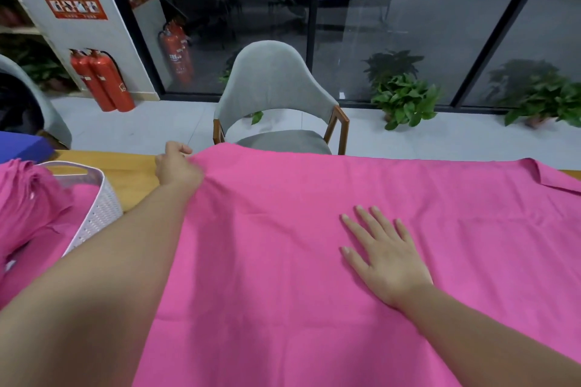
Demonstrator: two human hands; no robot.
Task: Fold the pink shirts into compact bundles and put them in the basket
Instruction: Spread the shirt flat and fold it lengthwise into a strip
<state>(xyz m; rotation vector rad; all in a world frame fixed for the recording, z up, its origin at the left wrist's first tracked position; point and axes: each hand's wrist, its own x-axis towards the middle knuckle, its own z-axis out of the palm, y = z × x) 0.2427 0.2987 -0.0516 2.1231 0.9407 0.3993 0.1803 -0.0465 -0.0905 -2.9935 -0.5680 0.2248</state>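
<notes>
A large pink shirt (283, 261) lies spread flat over most of the wooden table (135, 179), its collar at the far right. My left hand (176, 166) grips the shirt's far left edge near the table's back. My right hand (383, 258) lies flat with spread fingers on the middle of the shirt. A white perforated basket (100, 207) stands at the left, with more pink cloth (28, 204) draped in and over it.
A grey chair (276, 97) with wooden legs stands behind the table's far edge. A blue object (22, 144) sits at the far left of the table. Red fire extinguishers and potted plants stand on the floor by the glass wall.
</notes>
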